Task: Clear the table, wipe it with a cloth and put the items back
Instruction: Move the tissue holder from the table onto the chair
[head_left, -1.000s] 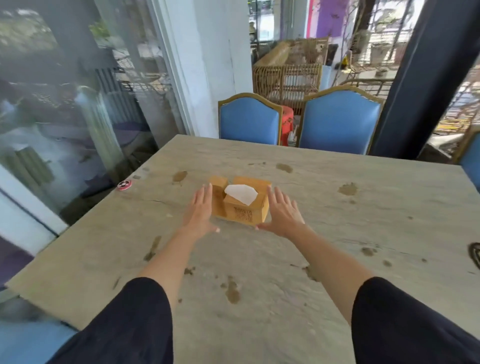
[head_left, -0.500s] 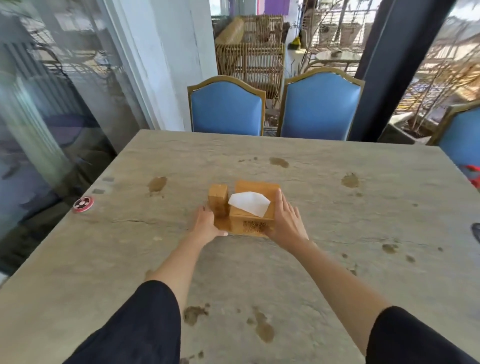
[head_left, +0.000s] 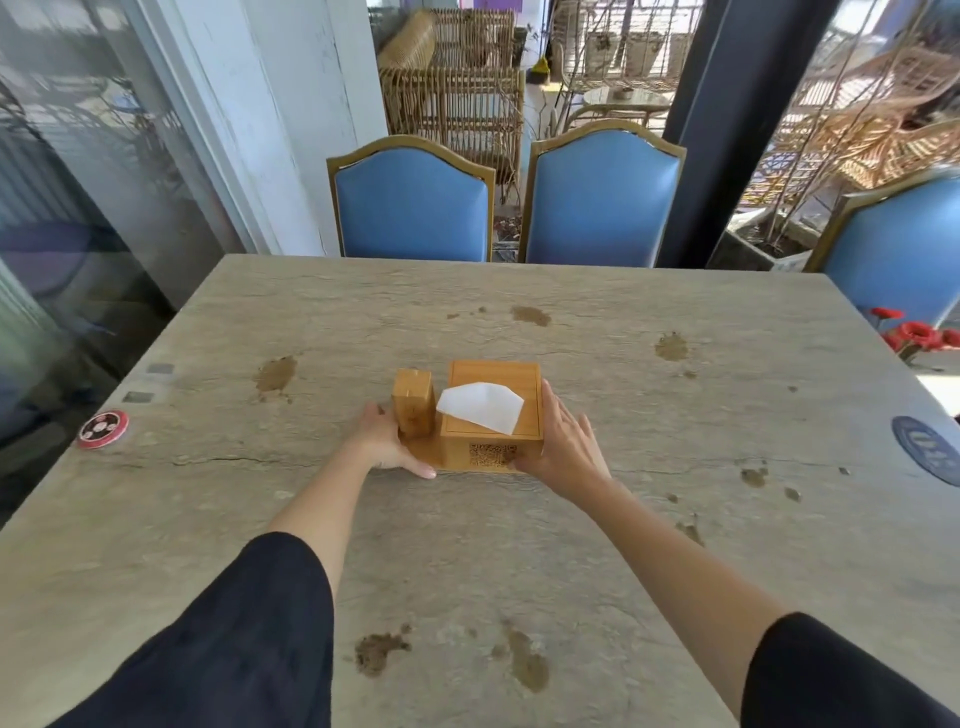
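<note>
Red button (head_left: 102, 427) lies well left of the box (head_left: 493, 372) on the table (head_left: 649, 426). Left hand (head_left: 382, 441) grips the box's left end, thumb along the low front edge, beside the small block (head_left: 413, 410). Box is wood, hard and likely a bit heavy, so lift it from both ends, low down. Its tissue (head_left: 480, 408) is soft; leave it. Right hand (head_left: 563, 447) holds the box's right side, thumb round the front corner. Blue disc (head_left: 930, 451) lies well right of the box.
</note>
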